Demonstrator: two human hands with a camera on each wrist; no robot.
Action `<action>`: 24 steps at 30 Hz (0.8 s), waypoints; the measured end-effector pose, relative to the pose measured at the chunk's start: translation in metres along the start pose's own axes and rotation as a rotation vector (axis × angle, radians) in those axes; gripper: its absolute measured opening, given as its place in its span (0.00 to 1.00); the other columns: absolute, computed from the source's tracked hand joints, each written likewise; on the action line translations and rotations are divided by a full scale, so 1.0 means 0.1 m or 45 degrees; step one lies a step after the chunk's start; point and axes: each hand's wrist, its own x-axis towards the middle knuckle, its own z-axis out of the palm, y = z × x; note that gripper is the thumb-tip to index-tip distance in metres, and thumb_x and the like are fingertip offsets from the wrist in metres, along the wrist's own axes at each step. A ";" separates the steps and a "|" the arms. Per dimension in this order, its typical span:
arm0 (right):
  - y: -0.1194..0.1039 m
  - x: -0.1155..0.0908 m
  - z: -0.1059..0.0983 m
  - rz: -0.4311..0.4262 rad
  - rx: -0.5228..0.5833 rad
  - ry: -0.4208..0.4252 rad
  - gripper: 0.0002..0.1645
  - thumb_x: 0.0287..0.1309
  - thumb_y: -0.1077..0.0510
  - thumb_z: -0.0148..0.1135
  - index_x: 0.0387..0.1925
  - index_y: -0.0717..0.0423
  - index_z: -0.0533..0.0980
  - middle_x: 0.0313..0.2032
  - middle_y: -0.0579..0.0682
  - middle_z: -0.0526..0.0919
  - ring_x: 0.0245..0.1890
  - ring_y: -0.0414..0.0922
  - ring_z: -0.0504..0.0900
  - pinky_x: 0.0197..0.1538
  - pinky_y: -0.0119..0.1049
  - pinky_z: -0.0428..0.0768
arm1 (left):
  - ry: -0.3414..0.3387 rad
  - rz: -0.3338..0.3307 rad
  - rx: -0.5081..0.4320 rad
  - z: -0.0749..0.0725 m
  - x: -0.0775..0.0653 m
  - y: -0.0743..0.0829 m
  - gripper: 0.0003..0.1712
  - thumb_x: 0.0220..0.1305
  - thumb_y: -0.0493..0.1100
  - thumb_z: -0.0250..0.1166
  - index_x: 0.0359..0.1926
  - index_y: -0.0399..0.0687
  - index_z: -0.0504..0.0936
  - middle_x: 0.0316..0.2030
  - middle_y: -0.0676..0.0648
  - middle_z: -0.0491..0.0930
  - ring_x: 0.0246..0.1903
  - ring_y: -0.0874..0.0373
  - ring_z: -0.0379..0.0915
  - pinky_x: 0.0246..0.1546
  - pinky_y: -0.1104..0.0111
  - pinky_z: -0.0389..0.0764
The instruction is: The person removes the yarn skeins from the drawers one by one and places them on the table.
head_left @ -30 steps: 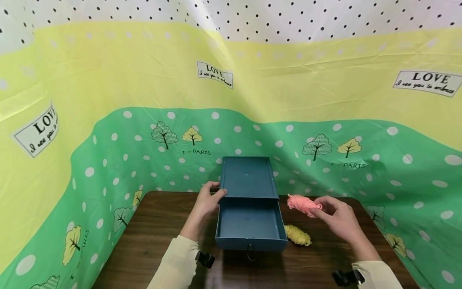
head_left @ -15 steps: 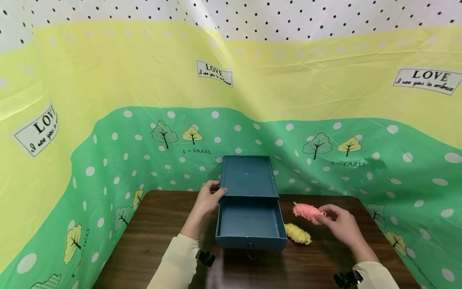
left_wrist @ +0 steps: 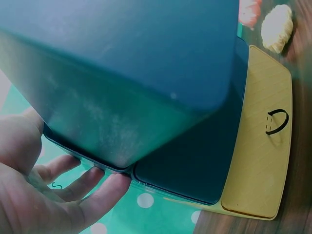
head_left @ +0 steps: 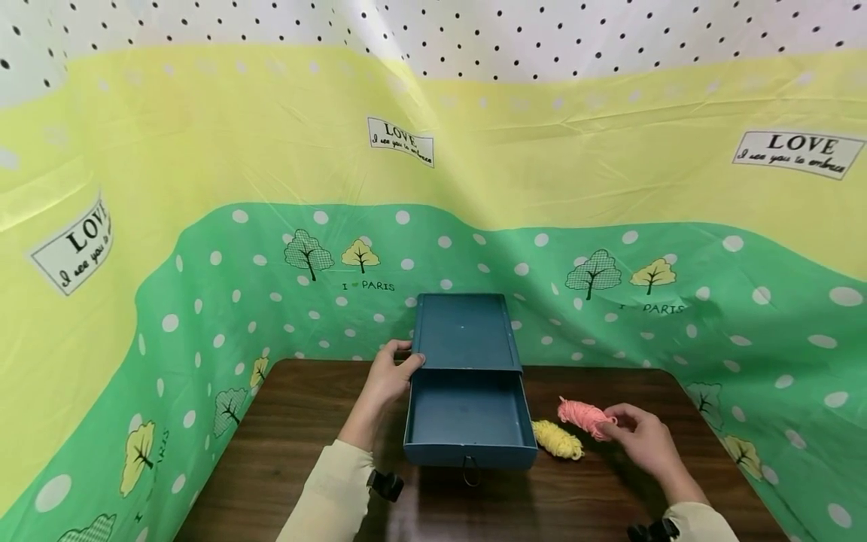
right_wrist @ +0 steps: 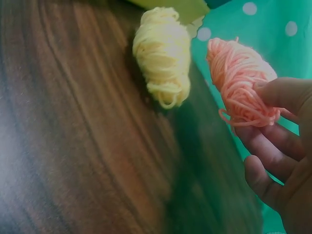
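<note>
A blue drawer box (head_left: 463, 331) stands at the middle of the table with its drawer (head_left: 467, 455) pulled out toward me; the part of the drawer I see inside holds nothing. My left hand (head_left: 389, 376) holds the box's left side near its front, thumb at the top edge; in the left wrist view its fingertips (left_wrist: 117, 183) touch the edge. My right hand (head_left: 640, 440) pinches one end of a pink yarn skein (right_wrist: 243, 83) between thumb and fingers, at the right. Close by, a yellow yarn skein (right_wrist: 163, 56) lies on the table beside the drawer's right side.
The dark wooden table (head_left: 305, 452) has a patterned green and yellow cloth (head_left: 325, 301) hanging around its back and sides. A thin dark pull loop (head_left: 471, 470) hangs at the drawer's front.
My right hand has moved down and slightly right with the pink yarn skein, nearer to the yellow one. My left hand and the drawer box have stayed in place.
</note>
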 end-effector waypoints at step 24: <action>0.35 -0.03 0.20 0.108 -0.018 -0.056 0.20 0.61 0.47 0.73 0.45 0.59 0.84 0.39 0.53 0.87 0.37 0.47 0.83 0.39 0.45 0.80 | -0.012 0.027 0.023 -0.01 0.01 -0.02 0.29 0.70 0.46 0.64 0.67 0.36 0.73 0.58 0.34 0.73 0.44 0.45 0.79 0.35 0.61 0.84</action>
